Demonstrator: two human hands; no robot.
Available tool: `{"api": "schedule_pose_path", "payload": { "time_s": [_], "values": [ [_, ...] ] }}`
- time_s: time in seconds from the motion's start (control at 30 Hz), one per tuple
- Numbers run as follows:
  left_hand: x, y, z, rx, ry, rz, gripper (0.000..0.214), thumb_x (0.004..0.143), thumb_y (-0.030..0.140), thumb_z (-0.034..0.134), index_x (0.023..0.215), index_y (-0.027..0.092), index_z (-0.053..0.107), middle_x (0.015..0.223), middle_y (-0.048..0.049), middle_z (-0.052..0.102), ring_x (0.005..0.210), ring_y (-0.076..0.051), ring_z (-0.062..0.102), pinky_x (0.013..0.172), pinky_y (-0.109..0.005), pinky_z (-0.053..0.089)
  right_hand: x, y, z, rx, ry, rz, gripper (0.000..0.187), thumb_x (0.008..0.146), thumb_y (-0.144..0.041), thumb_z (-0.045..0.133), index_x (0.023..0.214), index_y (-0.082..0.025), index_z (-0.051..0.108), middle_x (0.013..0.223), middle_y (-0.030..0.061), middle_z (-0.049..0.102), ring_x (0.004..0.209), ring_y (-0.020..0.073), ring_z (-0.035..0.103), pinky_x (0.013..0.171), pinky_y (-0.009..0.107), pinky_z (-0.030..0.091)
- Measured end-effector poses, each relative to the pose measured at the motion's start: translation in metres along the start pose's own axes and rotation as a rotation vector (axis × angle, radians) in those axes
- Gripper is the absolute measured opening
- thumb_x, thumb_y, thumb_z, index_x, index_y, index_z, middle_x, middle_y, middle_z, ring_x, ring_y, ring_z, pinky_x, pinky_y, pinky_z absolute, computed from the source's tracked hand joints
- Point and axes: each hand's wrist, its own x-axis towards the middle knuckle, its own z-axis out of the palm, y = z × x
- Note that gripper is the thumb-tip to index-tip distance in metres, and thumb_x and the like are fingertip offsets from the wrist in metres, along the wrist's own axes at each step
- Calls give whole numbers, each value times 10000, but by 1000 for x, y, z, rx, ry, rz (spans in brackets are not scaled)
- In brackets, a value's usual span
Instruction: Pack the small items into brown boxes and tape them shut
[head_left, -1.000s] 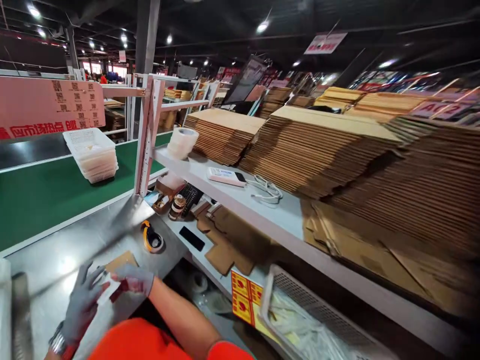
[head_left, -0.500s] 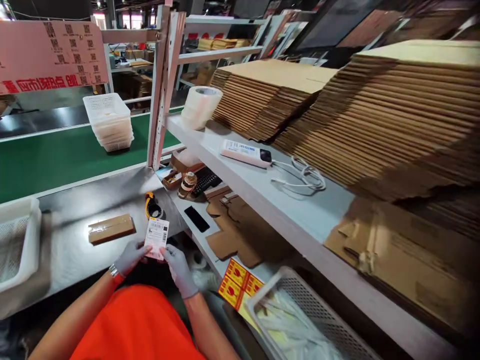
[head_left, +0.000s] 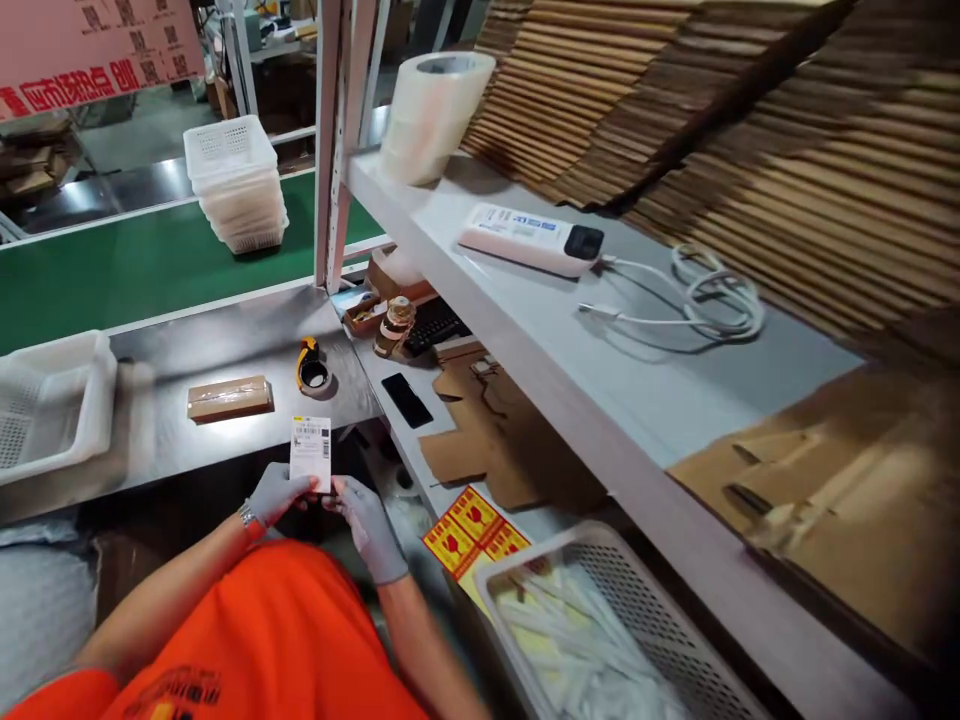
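A white printed shipping label [head_left: 310,452] is held upright in front of my body, over the near edge of the metal table. My left hand [head_left: 279,494], in a grey glove, pinches its lower left corner. At the lower right corner, my right hand [head_left: 365,520], also gloved, grips it between thumb and fingers. Beyond the label, a narrow taped cardboard box [head_left: 230,398] lies on the metal table [head_left: 161,450]. A yellow and black tape dispenser [head_left: 312,368] sits to the right of that box.
A white basket [head_left: 97,400] stands at left; stacked baskets [head_left: 236,185] are on the green belt [head_left: 112,280]. To the right, a shelf [head_left: 525,300] carries tape rolls [head_left: 431,120], a pink-white device [head_left: 531,240] and cardboard stacks [head_left: 585,90]. Below lie a phone [head_left: 407,400] and a grey basket [head_left: 637,580].
My view has tilted down and moved closer to the shelf. Both hands still hold the label, now lower against the table, clear of the tape dispenser.
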Motion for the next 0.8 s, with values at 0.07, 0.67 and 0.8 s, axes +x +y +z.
{"api": "schedule_pose_path", "payload": {
  "time_s": [0.07, 0.67, 0.8],
  "values": [
    [-1, 4, 6, -57, 44, 33, 651, 645, 575, 1025, 1055, 86, 900, 987, -180, 880, 779, -245, 797, 609, -292, 605, -5, 3, 0, 29, 15, 6, 555, 815, -767, 904, 971, -235, 863, 989, 99, 853, 876, 270, 756, 891, 454, 618],
    [-4, 14, 27, -79, 90, 28, 745, 579, 633, 1053, 1025, 59, 892, 975, -192, 875, 801, -269, 811, 625, -319, 629, -11, 10, -3, 122, 126, -3, 597, 708, -742, 982, 904, -196, 842, 915, 101, 848, 860, 260, 767, 882, 431, 617],
    [-5, 10, 27, -75, 77, 20, 732, 610, 614, 1046, 1064, 62, 888, 982, -194, 876, 826, -293, 826, 646, -335, 644, -14, 10, -4, 116, 131, -16, 556, 723, -729, 971, 896, -213, 858, 918, 95, 850, 878, 276, 773, 903, 448, 618]
  ]
}}
